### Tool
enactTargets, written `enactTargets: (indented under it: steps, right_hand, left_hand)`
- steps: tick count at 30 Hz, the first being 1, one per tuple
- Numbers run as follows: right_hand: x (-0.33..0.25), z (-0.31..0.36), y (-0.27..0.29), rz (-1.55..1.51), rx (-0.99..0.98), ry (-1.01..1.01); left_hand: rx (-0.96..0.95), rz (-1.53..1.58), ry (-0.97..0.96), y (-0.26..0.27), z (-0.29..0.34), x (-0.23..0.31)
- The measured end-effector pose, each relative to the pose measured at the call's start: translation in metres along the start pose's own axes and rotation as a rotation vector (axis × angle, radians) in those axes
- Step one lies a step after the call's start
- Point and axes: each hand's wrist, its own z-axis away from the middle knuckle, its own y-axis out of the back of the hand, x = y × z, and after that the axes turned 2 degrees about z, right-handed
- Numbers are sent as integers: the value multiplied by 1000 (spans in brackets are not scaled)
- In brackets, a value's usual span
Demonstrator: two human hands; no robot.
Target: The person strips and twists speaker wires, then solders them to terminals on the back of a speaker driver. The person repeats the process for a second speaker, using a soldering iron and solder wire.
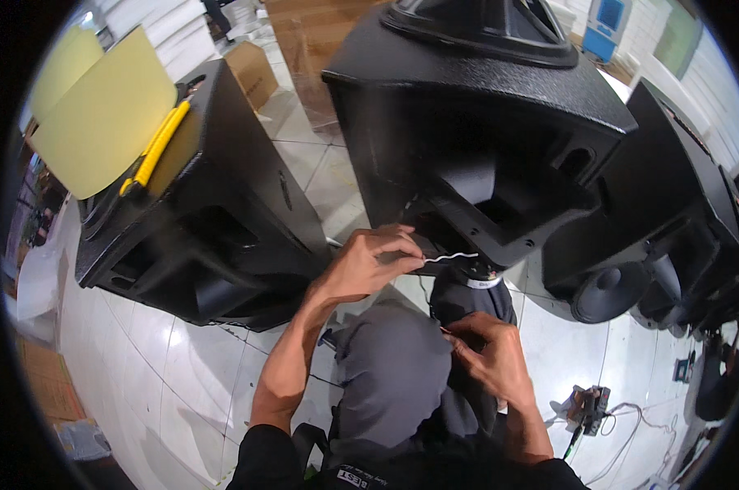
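1. L hand (373,263): thumb + index pinched on the white wire (451,257) at its L end, other fingers loosely curled
2. Wire pos: just below the front of the centre spkr cab (476,98), spans from L fingertips to the underside of the black horn (500,235)
3. Key geometry: wire lies to the R of L hand, long axis approx side-to-side, a bit wavy, R end slightly farther from the body. L hand is nearer, in contact
4. R hand (494,355): closer to the body, beside the R knee (471,306), apart from the white wire. Thumb + fingertips drawn together, maybe smth thin btwn them; can't tell from here if it's grasping anything
5. Horn flange has screw holes. Pale band (484,282) on the part right under it, near the wire's R end; exact landing pt of the wire too small to make out
6. Thin dark cord (423,286) hangs below L fingertips twd the knee, far end n/a from this angle
7. Surroundings: L spkr cab (251,220) w/ yellow-handled tool (159,147) + pale yellow sheet (108,114) on top; more black cabs (655,171) to the R; small dark box (590,402) w/ cables on the tiled floor (173,367)
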Motion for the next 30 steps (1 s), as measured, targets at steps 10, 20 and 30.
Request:
enactTargets:
  steps: [10, 20, 30]
  right_hand:
    - [5, -27, 32, -103, 483, 115]
    - [-4, -32, 22, 84, 498, 222]
    - [9, -10, -10, 262, 510, 506]
  left_hand:
    - [-20, -101, -56, -6, -4, 9]
    - [-42, -233, -196, -10, -4, 5]
    - [262, 31, 264, -23, -7, 18]
